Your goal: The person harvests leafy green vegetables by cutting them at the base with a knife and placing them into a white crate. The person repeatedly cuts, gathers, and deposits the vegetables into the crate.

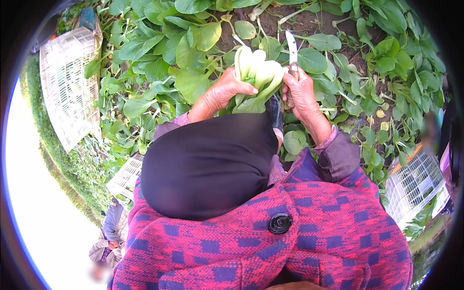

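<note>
My left hand (226, 88) is closed around several heads of bok choy (258, 70), their pale stem bases pointing up and away from me and their green leaves hanging towards my lap. At the right side of the bunch, my right hand (299, 88) grips the handle of a knife (292, 50). Its curved metal blade points away from me and bears dark specks. The thumb and fingertips of that hand also touch the outer stem of the bunch. Leafy plants and some cut leaves lie beyond both hands on dark soil.
A white plastic crate (69, 83) stands at the far left, and part of another crate (127, 175) shows nearer. At the right is a further crate (417, 185) with greens beside it. One person (110, 235) is at lower left; another person is partly visible at the right rim.
</note>
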### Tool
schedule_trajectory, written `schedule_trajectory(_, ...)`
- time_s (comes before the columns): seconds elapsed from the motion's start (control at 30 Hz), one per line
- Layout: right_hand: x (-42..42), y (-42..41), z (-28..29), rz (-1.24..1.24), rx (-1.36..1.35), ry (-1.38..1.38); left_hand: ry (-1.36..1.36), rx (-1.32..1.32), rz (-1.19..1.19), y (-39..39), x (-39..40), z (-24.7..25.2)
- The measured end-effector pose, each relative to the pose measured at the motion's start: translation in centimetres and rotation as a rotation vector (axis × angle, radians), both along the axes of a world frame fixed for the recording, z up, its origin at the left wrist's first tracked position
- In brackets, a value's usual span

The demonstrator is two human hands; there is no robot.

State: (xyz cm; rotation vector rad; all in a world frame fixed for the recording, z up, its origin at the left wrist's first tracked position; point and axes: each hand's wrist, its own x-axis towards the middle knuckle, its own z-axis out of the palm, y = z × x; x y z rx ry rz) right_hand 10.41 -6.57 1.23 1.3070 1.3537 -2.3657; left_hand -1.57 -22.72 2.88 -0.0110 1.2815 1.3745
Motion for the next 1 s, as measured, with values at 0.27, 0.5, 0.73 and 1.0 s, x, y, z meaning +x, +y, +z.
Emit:
schedule_trajectory(0.27, -2.4, -0.3, -1.0, -0.094, -0.202, 0.075, -0.079, 0.139, 0.028, 0.4, -0.6, -1.3)
schedule_trajectory(0.5, -4.6, 3.3, -1.5, 0.183, 0.028, -0.029, 0.055, 0.03, 0.091, 1.6, -5.0, -0.2)
schedule_trajectory(0.73, -6.2, 4.4, -2.6, 0.074, 0.193, 0.052, 1.416, -0.659, -0.911, 9.0, -11.9, 1.6)
schedule_trajectory(1.0, -6.0, 3.5, -5.7, 0.282, 0.425, 0.058, 1.54, -0.774, -0.637, 2.1, -14.5, -3.2)
